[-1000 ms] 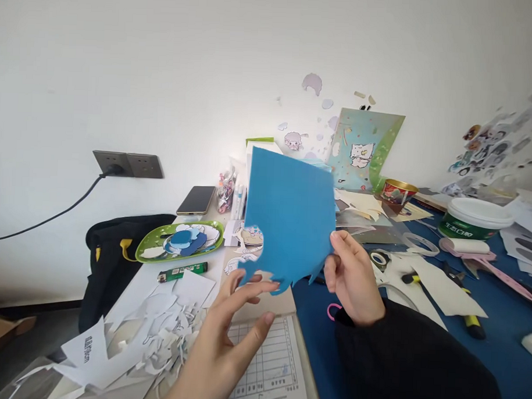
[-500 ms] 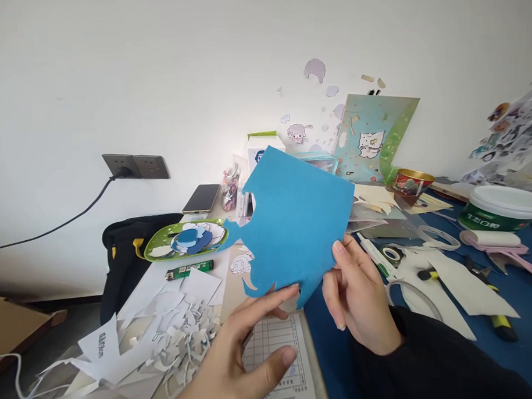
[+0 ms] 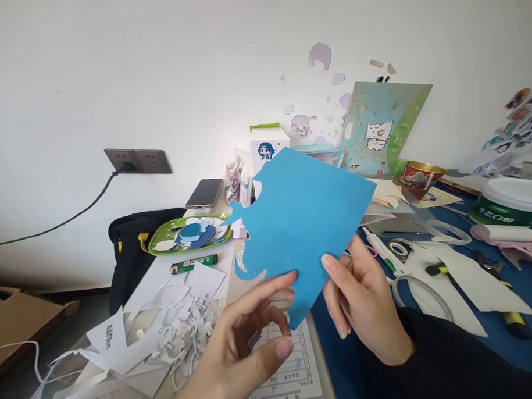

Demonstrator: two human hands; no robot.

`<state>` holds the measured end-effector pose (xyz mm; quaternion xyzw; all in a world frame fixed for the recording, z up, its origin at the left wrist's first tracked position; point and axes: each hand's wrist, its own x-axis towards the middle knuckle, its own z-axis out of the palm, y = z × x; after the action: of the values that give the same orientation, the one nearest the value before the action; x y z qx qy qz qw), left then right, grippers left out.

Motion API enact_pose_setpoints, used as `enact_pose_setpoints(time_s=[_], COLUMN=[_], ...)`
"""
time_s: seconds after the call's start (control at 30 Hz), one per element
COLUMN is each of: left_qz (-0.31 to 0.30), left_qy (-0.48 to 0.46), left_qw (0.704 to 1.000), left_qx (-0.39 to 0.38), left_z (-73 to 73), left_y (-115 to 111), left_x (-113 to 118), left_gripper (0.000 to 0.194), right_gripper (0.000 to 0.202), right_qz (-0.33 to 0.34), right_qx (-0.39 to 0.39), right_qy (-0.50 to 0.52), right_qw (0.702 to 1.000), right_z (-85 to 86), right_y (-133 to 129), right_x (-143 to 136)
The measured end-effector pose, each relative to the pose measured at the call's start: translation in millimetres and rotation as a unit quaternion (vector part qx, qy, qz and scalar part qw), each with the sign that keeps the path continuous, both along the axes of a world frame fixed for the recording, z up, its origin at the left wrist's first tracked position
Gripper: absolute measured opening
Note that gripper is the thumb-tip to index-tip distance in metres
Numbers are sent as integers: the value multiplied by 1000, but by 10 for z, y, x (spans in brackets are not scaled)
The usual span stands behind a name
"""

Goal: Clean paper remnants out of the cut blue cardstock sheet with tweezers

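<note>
A sheet of blue paper (image 3: 307,212) with a ragged, cut-out left edge is held up over the desk. My right hand (image 3: 361,296) pinches its lower right edge, thumb in front and fingers behind. At the sheet's bottom edge is my left hand (image 3: 252,333), its thumb and fingers apart, the index fingertip touching or very near the paper. Below lies a printed form with a grid (image 3: 301,363), partly hidden by my left hand. Left of the sheet, a green tray (image 3: 159,245) holds blue and white paper cutouts (image 3: 197,233).
White paper scraps (image 3: 187,319) cover the desk's left part, beside a green lighter (image 3: 194,263). A phone (image 3: 204,193) lies behind the tray. On the right are tape rolls (image 3: 398,248), yellow-and-black handled tools (image 3: 517,324), a white-lidded tub (image 3: 510,202) and a pink roller (image 3: 507,234).
The blue sheet has tilted and shifted slightly right in my right hand. My left hand stays near its bottom edge, fingers still apart. The view has moved a little.
</note>
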<state>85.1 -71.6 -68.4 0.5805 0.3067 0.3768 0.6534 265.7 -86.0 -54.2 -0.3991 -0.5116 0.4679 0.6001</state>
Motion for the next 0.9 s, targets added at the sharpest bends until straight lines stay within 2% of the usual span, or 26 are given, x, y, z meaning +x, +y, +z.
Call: enact_pose_setpoints(time_s=[0.27, 0.4, 0.5, 0.63, 0.7, 0.77, 0.83, 0.9], left_qz=[10, 9, -32, -80, -73, -66, -69, -87], left_qy=[-30, -23, -44, -126, -170, -212, -248, -275], left_qw=[999, 999, 996, 983, 975, 967, 958, 951], left_qx=[-21, -31, -68, -111, -121, -124, -123, -114], left_z=[-10, 6, 26, 85, 127, 169, 198, 208], left_y=[-31, -35, -6, 49, 63, 62, 48, 24], left_x=[26, 12, -23, -60, -60, -51, -45, -50], left_gripper=[43, 49, 53, 49, 50, 52, 53, 54], right_gripper=[38, 32, 26, 27, 32, 35, 29, 17], right_qz=[-23, -14, -20, -37, -70, -134, -203, -237], right_qx=[21, 33, 42, 52, 52, 59, 95, 154], right_qy=[-22, -46, -72, -117, -130, -146, -171, -206], right_qw=[999, 998, 996, 991, 988, 978, 959, 937], right_z=[17, -22, -55, -82, -95, -108, -118, -126], right_y=[-14, -16, -7, 34, 60, 78, 77, 53], right_x=[-26, -53, -72, -63, -39, -12, 5, -6])
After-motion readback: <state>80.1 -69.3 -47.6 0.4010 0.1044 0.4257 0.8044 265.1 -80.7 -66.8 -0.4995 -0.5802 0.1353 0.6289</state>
